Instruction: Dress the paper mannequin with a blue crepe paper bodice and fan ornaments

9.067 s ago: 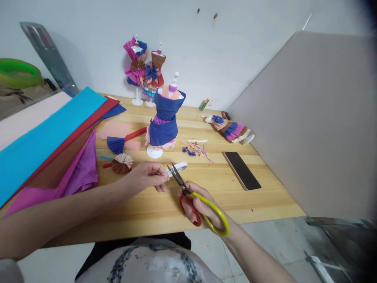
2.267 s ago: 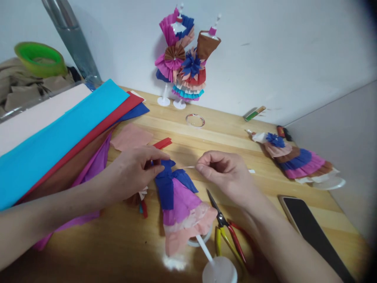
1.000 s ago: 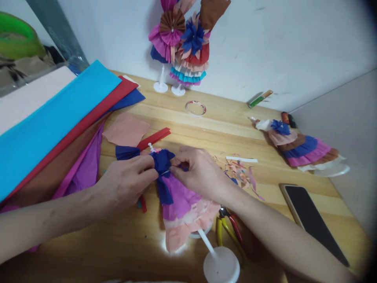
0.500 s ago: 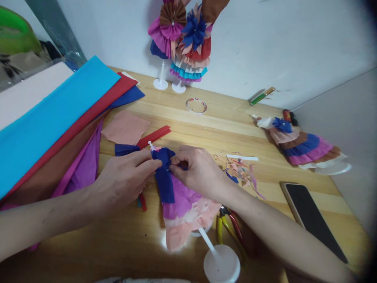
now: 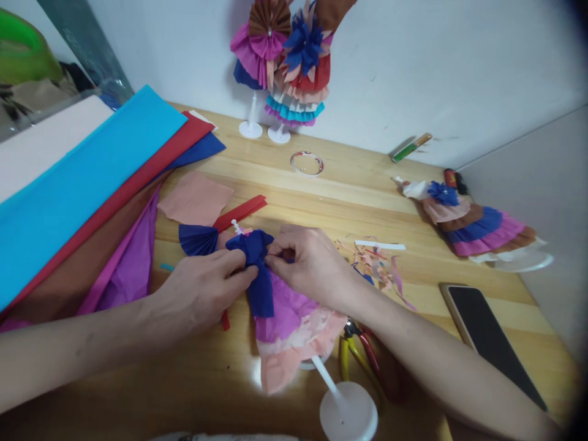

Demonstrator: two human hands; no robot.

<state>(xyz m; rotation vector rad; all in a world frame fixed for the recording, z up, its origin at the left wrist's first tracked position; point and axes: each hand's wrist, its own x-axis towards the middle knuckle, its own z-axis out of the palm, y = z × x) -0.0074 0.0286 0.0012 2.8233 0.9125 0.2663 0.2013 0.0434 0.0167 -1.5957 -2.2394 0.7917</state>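
A small paper dress (image 5: 287,312) in blue, purple and pale pink lies on the wooden table, on a form with a white stand (image 5: 348,410). My left hand (image 5: 214,285) is closed on the left side of its blue paper top (image 5: 253,248). Thumb and fingers of my right hand (image 5: 305,260) pinch the right edge of the same blue paper. Left of the form's white neck lies a pleated dark blue paper fan (image 5: 198,239), near a red strip (image 5: 241,212) and a pink sheet (image 5: 196,198).
Large coloured sheets (image 5: 92,177) cover the left side. Pliers (image 5: 356,349) lie under my right forearm, and a phone (image 5: 491,343) is at the right. Paper scraps (image 5: 376,266), a tape roll (image 5: 307,163) and another dress (image 5: 487,229) lie beyond. Two dresses stand at the wall.
My left hand has shifted slightly down, showing more of the blue top and the pleated fan. My right hand stays almost in place at the blue paper.
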